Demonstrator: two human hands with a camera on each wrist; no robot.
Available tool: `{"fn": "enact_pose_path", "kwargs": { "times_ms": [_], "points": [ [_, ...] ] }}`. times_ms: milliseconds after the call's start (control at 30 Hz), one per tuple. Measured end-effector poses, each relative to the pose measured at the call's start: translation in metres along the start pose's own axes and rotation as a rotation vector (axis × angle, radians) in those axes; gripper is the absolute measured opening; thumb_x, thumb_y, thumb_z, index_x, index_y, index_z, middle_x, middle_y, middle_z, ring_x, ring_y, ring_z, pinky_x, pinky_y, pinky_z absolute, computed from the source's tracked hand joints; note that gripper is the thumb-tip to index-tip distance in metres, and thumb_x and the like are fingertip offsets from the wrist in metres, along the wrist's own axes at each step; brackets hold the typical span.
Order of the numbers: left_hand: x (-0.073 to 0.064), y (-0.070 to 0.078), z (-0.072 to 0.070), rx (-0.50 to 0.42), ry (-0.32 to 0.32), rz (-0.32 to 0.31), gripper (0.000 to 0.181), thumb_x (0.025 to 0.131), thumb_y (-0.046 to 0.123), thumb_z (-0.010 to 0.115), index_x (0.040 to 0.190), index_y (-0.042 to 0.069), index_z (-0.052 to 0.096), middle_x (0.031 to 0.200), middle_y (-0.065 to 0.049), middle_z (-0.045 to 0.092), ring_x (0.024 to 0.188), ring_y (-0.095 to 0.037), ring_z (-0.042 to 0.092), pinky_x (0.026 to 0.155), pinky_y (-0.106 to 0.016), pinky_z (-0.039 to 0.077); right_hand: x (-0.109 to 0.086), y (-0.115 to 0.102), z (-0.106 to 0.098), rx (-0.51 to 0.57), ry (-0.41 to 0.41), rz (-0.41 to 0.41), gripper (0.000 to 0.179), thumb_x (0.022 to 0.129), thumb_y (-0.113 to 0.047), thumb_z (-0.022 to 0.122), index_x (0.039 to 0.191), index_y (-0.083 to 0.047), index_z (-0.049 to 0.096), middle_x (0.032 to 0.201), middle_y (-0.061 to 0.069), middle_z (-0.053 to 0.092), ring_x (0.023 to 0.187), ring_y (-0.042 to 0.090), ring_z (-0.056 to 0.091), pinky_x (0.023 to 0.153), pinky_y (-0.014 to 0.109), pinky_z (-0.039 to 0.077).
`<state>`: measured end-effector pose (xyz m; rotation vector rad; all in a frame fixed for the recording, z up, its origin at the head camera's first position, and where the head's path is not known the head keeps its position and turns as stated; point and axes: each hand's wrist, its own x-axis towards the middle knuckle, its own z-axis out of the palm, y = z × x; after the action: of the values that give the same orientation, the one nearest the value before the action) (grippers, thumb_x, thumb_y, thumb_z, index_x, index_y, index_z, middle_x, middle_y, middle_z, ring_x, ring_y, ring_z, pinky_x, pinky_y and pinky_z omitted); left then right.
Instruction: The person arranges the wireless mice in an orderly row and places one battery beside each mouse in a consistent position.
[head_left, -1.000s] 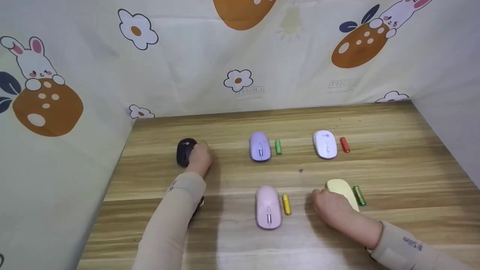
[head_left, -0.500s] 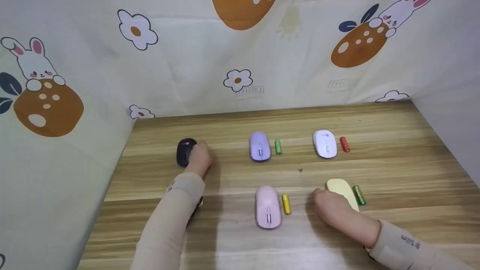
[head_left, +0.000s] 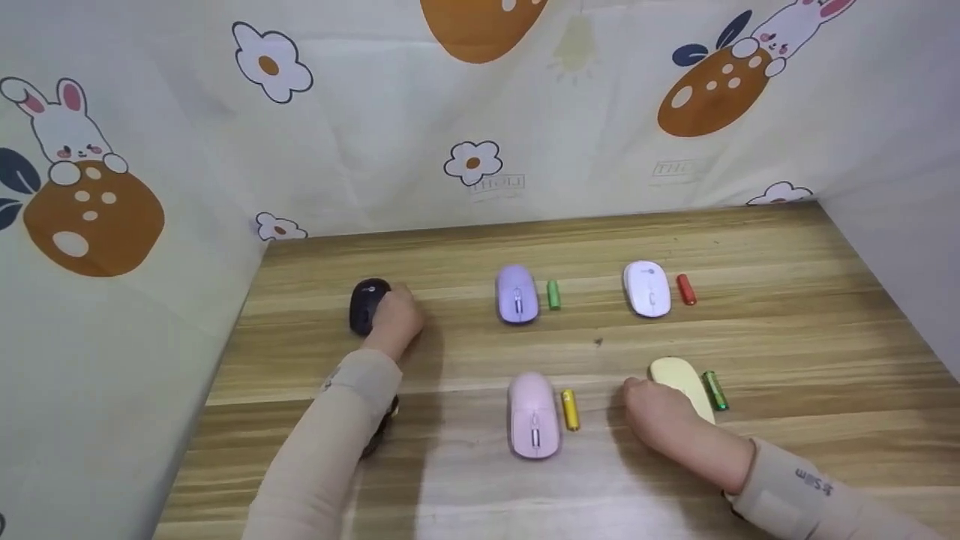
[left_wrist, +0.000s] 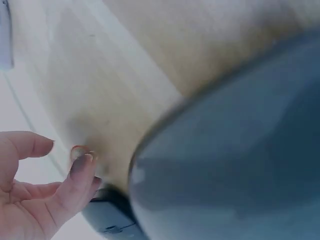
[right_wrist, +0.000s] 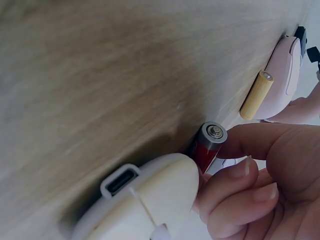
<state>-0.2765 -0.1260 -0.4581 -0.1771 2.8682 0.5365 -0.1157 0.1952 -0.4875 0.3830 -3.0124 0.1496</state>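
Note:
At the left in the head view, my left hand (head_left: 397, 319) rests beside a black mouse (head_left: 365, 304). In the left wrist view its thumb and fingers stand apart; a small dark thing with an orange ring (left_wrist: 78, 151), perhaps a battery end, shows at the fingertips. A large dark mouse (left_wrist: 230, 165) fills much of that view. My right hand (head_left: 671, 416) lies over the left side of a yellow mouse (head_left: 679, 379). In the right wrist view its thumb and fingers pinch a red battery (right_wrist: 207, 150) by its side, silver end showing. From the head this battery is hidden.
A purple mouse (head_left: 517, 294) with a green battery (head_left: 553, 295), a pink mouse (head_left: 534, 416) with a yellow battery (head_left: 571, 409), and a white mouse (head_left: 647, 289) with another red battery (head_left: 686, 289) lie between and behind the hands. A dark-green battery (head_left: 715, 391) lies right of the yellow mouse.
Both hands stay almost in place. The left forearm shifts slightly left, showing more of a dark thing beneath it. The head view moves a little.

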Motion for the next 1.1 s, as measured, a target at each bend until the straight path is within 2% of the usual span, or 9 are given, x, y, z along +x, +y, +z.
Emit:
{"fn": "enact_pose_path", "kwargs": {
  "times_ms": [167,333,400,500,567,667,867,967,1100],
  "points": [
    [-0.011,-0.007,-0.016,-0.049,-0.034,0.047,0.037,0.090,0.011,0.045,0.120,-0.010,0.048,0.104,-0.024,0.060,0.074,-0.021,0.055,0.069,-0.034,0.050,0.000,-0.002,-0.001,-0.024,0.034,-0.015,0.016,0.069,0.006,0.056,0.061,-0.003,0.045,0.049,0.008,0.045,0.040,0.024,0.049,0.035,0.040,0.042],
    [-0.017,-0.021,-0.038,-0.236,-0.072,0.065,0.045,0.093,0.015,0.040,0.133,-0.006,0.039,0.099,-0.021,0.059,0.056,-0.014,0.052,0.049,-0.025,0.045,0.000,-0.002,-0.001,-0.011,0.028,-0.012,0.016,0.069,0.007,0.055,0.062,-0.003,0.045,0.049,0.008,0.045,0.041,0.025,0.049,0.035,0.041,0.042],
    [-0.019,-0.027,-0.046,-0.280,-0.062,0.062,0.044,0.091,0.013,0.039,0.131,-0.006,0.042,0.097,-0.021,0.059,0.054,-0.012,0.052,0.048,-0.024,0.044,0.000,-0.002,-0.001,-0.005,0.022,-0.009,0.015,0.070,0.007,0.054,0.063,-0.003,0.045,0.049,0.009,0.045,0.041,0.026,0.049,0.036,0.041,0.042],
    [-0.024,-0.038,-0.051,-0.252,-0.006,0.088,0.037,0.089,0.011,0.040,0.119,-0.008,0.051,0.098,-0.022,0.060,0.060,-0.015,0.055,0.053,-0.025,0.046,-0.001,-0.003,-0.002,0.000,0.016,-0.004,0.015,0.070,0.007,0.054,0.063,-0.003,0.045,0.050,0.009,0.046,0.042,0.026,0.050,0.036,0.042,0.042],
    [-0.029,-0.043,-0.050,-0.212,0.020,0.112,0.030,0.087,0.009,0.042,0.108,-0.009,0.056,0.094,-0.023,0.061,0.057,-0.016,0.056,0.052,-0.026,0.046,-0.001,-0.002,-0.002,0.006,0.013,-0.001,0.015,0.070,0.007,0.054,0.064,-0.003,0.045,0.050,0.009,0.046,0.041,0.026,0.049,0.036,0.042,0.042],
    [-0.037,-0.048,-0.045,-0.140,0.012,0.134,0.023,0.087,0.010,0.047,0.099,-0.006,0.058,0.089,-0.021,0.061,0.061,-0.019,0.056,0.054,-0.029,0.046,0.000,-0.002,-0.003,0.027,-0.013,0.016,0.014,0.071,0.007,0.054,0.065,-0.003,0.045,0.050,0.009,0.046,0.042,0.026,0.050,0.037,0.042,0.042],
    [-0.056,-0.048,-0.028,-0.065,-0.010,0.193,0.027,0.088,0.015,0.050,0.105,-0.002,0.061,0.090,-0.014,0.064,0.073,-0.021,0.057,0.066,-0.036,0.047,0.002,-0.001,-0.004,0.068,-0.095,0.075,0.009,0.072,0.005,0.052,0.068,-0.001,0.046,0.053,0.011,0.048,0.044,0.028,0.051,0.039,0.044,0.043],
    [-0.066,-0.043,-0.021,-0.063,-0.007,0.244,0.028,0.085,0.015,0.051,0.104,-0.002,0.063,0.079,-0.009,0.064,0.065,-0.017,0.056,0.061,-0.033,0.047,0.003,-0.001,-0.005,0.061,-0.103,0.074,0.008,0.072,0.005,0.051,0.069,-0.001,0.046,0.054,0.012,0.048,0.045,0.029,0.051,0.040,0.045,0.043],
    [-0.079,-0.033,-0.013,-0.074,-0.053,0.284,0.026,0.086,0.016,0.053,0.102,0.000,0.064,0.068,-0.003,0.059,0.058,-0.013,0.050,0.055,-0.029,0.043,0.003,-0.002,-0.004,0.056,-0.104,0.076,0.010,0.073,0.005,0.051,0.068,-0.001,0.045,0.054,0.011,0.048,0.045,0.028,0.051,0.040,0.044,0.043]
  ]
}}
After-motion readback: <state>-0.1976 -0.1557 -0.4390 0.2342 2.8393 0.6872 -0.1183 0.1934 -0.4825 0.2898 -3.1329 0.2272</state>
